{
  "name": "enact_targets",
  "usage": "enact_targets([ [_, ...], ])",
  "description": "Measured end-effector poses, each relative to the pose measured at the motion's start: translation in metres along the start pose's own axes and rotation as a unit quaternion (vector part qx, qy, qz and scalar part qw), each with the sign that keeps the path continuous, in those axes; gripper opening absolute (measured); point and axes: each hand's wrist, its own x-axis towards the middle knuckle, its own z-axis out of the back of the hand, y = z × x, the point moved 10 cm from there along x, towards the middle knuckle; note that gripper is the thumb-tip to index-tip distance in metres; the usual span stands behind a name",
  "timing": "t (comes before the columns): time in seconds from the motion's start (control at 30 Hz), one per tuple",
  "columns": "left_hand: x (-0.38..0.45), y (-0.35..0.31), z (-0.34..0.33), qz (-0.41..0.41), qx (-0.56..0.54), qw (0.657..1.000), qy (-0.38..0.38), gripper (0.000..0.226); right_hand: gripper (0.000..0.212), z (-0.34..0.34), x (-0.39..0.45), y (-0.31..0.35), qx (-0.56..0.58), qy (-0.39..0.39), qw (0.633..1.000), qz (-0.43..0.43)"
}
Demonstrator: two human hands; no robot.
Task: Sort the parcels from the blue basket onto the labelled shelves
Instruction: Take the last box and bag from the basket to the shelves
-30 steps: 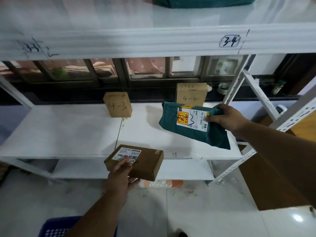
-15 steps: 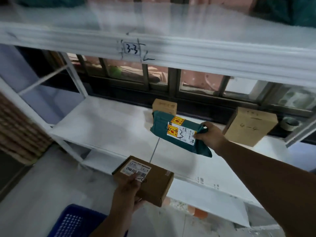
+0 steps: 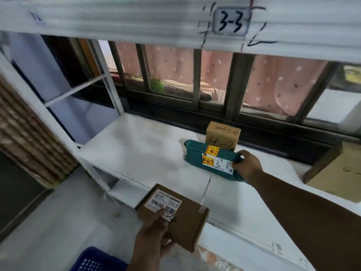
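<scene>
Right of centre: right hand (image 3: 246, 167) gripping the near end of a teal parcel (image 3: 197, 157), fingers curled over its edge, thumb across the white shipping label with yellow-and-red stickers. Parcel lying low on the white shelf (image 3: 136, 151), far end apparently touching the shelf surface, directly in front of a small cardboard marker box (image 3: 222, 136) handwritten "4-3". Parcel overlapping the lower part of that box from this view; whether touching it, impossible to tell.

Lower centre: left hand (image 3: 154, 235) holding a flat brown cardboard box (image 3: 187, 218) from its near edge, thumb pressed on top beside the white label printed "12V4A-5525". Box held in the air in front of the shelf's front edge, tilted slightly, not resting on anything.

Bottom left of the frame: a corner of the blue basket (image 3: 93, 261), perforated wall visible, on the pale floor.

Top of the frame: front lip of the upper shelf (image 3: 117, 18), blurred, carrying a boxed handwritten tag "3-3" (image 3: 230, 22) toward the upper right.

Right edge: a second cardboard marker box (image 3: 336, 173), larger in view, standing on the same white shelf, only "4-" of its marking readable.

Behind the shelf: dark-framed window (image 3: 197, 79) with pink spotted curtain beyond the glass, a green round object on the sill at upper centre. Left edge: white shelf upright and cross brace, corrugated brown surface beside it.
</scene>
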Motion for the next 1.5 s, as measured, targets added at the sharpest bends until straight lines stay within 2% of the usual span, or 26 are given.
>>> enact_targets([
  [0.2,0.016,0.007,0.010,0.021,-0.009,1.000,0.000,0.033,0.040,-0.008,0.012,-0.002,-0.098,-0.020,0.995,0.013],
  [0.37,0.012,0.002,0.012,0.011,-0.014,1.000,-0.013,0.030,0.081,-0.005,0.005,-0.009,-0.152,-0.007,0.988,-0.029],
  [0.53,0.004,-0.014,0.011,0.006,0.021,1.000,-0.002,0.033,0.097,0.011,-0.012,0.005,-0.226,-0.005,0.974,-0.007],
  [0.63,-0.003,-0.026,0.019,-0.002,0.030,1.000,0.000,0.026,0.093,0.025,-0.040,0.026,-0.326,-0.037,0.942,0.073],
  [0.7,-0.008,-0.034,0.018,-0.008,0.028,1.000,0.000,0.017,0.083,0.025,-0.055,0.038,-0.337,-0.024,0.934,0.115],
  [0.8,-0.019,-0.049,0.005,-0.017,0.012,1.000,0.019,0.009,0.050,0.017,-0.082,0.065,-0.202,0.094,0.969,0.109],
  [0.83,-0.025,-0.054,-0.002,-0.021,0.006,0.999,0.029,0.009,0.040,0.012,-0.094,0.078,-0.167,0.135,0.970,0.111],
  [0.93,-0.044,-0.070,-0.017,-0.029,-0.008,0.999,0.038,0.015,0.027,-0.001,-0.124,0.114,-0.164,0.224,0.946,0.169],
  [1.0,-0.060,-0.083,-0.029,-0.039,-0.009,0.998,0.057,0.017,0.026,0.001,-0.144,0.136,-0.175,0.233,0.933,0.209],
  [1.1,-0.081,-0.097,-0.050,-0.042,-0.029,0.993,0.103,0.024,0.031,0.012,-0.164,0.158,-0.200,0.203,0.924,0.254],
  [1.23,-0.105,-0.115,-0.070,-0.038,-0.052,0.986,0.151,0.015,0.062,0.021,-0.191,0.165,-0.186,0.243,0.923,0.232],
  [1.37,-0.119,-0.126,-0.079,-0.035,-0.068,0.980,0.184,0.014,0.041,0.038,-0.209,0.169,-0.126,0.250,0.935,0.217],
  [1.5,-0.129,-0.125,-0.085,-0.037,-0.050,0.973,0.220,0.011,0.042,0.057,-0.222,0.166,-0.149,0.244,0.931,0.226],
])
